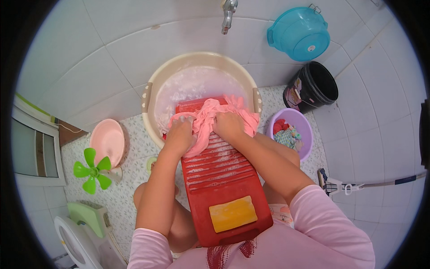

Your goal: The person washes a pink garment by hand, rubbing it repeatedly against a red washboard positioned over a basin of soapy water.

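A wet pink cloth garment [208, 112] lies bunched across the upper part of a red ridged washboard [218, 168]. Both my hands are on it: my left hand [181, 134] grips its left side, and my right hand [229, 126] is closed on its middle. The washboard's far end rests inside a beige basin [201, 57] of cloudy, sudsy water [201, 79]; its near end reaches my body. White foam sits between the ridges. A yellow bar of laundry soap [233, 214] lies on the flat near end of the board. Folds of cloth hide some of my fingers.
On the right stand a purple basin [308, 134] with clothes [285, 138] and a black bucket [310, 87]. A blue basin [299, 33] hangs by the tap [229, 16]. A pink basin [107, 141], green fan blades [92, 171] and a toilet [72, 238] are left; a mop [336, 185] leans right.
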`<state>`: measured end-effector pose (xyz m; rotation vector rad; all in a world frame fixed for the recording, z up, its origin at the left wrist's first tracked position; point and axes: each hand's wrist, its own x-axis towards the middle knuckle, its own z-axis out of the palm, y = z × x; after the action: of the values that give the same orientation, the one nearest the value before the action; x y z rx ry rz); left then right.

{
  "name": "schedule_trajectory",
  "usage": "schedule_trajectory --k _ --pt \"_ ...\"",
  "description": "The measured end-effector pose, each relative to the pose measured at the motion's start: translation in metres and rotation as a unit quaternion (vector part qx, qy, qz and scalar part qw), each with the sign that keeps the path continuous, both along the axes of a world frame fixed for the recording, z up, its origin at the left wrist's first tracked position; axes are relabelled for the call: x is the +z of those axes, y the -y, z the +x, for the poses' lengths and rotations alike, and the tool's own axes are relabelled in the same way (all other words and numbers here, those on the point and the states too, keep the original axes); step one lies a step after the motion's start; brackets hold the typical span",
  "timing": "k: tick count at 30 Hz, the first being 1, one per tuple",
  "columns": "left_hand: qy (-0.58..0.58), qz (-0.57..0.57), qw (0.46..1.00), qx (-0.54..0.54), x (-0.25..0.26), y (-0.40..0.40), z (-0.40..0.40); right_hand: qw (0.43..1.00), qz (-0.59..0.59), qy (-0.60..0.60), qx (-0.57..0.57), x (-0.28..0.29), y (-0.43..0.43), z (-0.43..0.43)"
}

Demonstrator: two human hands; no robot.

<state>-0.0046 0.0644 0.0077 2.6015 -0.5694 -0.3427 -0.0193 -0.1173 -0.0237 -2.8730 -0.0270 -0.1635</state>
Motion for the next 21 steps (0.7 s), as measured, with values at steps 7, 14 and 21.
schedule_trajectory --k 7,14,21 --pt "-0.018 0.039 0.999 0.005 -0.001 0.002 0.000 0.999 0.003 0.005 0.050 0.002 -0.001 -0.028" --pt "0.026 -0.008 1.000 -0.006 0.001 -0.003 -0.008 0.995 0.072 0.021 0.059 0.045 -0.002 -0.093" --pt "0.027 0.015 1.000 0.001 -0.002 0.000 -0.005 0.998 0.004 0.050 0.025 -0.001 0.007 -0.010"
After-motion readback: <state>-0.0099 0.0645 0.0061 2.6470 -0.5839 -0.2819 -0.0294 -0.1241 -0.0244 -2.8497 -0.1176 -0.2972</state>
